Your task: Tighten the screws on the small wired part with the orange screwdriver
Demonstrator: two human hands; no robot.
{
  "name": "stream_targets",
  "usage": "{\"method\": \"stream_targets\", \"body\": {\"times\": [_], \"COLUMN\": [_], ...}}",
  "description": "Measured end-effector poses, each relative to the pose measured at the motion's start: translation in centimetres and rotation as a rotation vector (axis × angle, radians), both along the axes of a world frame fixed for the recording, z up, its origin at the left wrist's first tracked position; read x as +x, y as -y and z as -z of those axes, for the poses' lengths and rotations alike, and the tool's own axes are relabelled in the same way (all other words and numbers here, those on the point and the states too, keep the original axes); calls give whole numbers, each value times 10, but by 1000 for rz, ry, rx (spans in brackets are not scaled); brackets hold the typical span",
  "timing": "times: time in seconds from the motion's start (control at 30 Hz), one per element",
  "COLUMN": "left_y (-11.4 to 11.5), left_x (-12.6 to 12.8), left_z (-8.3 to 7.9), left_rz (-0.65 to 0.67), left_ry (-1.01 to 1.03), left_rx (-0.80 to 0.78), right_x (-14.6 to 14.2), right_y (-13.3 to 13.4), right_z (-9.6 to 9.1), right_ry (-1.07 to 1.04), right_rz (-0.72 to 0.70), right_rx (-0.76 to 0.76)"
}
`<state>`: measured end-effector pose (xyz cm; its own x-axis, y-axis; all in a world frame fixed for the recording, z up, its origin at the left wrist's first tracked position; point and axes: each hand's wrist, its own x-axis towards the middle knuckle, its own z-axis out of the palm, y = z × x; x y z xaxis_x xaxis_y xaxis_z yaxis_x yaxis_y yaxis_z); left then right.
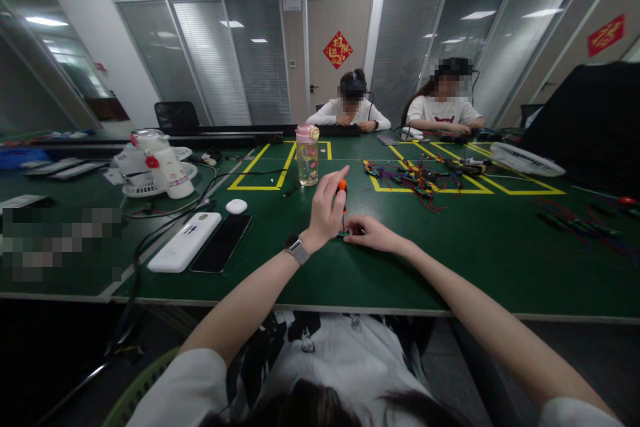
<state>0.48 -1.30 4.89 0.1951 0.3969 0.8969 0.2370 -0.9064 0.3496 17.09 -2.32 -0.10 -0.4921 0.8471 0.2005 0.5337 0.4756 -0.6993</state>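
My left hand [326, 209], a watch on its wrist, is closed around a small screwdriver with an orange top [343, 185], held upright with its tip pointing down at the green table [450, 260]. My right hand [369, 232] lies on the table just right of the tip, fingers pinched on a small dark part [345, 233] with coloured bits; I cannot make out what it is.
A clear bottle with a pink lid [307, 155] stands behind my hands. A white power bank [185, 241], a black phone [222, 243] and cables lie to the left, with a white fan [157, 163] beyond. Coloured wire bundles [415, 179] lie right of centre. Two people sit at the far edge.
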Motion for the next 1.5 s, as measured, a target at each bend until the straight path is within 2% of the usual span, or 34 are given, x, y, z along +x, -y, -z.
{"method": "stream_targets", "body": {"times": [0.13, 0.4, 0.77, 0.87, 1.03, 1.33, 1.5], "left_y": [-1, 1, 2, 0, -1, 1, -2], "left_x": [1, 3, 1, 3, 3, 1, 3], "left_z": [1, -1, 0, 1, 1, 2, 2], "left_rz": [3, -170, 2, -26, -154, 26, -34], "left_ry": [38, 79, 31, 45, 54, 18, 48], "left_rx": [7, 86, 18, 42, 79, 6, 13], "right_x": [0, 0, 0, 0, 0, 1, 1], "right_y": [0, 1, 0, 0, 0, 0, 0], "right_z": [1, 0, 0, 0, 1, 1, 0], "right_ry": [0, -6, 5, 6, 1, -2, 8], "right_rz": [1, -2, -1, -2, 6, -3, -4], "right_rx": [1, -9, 6, 13, 11, 11, 17]}}
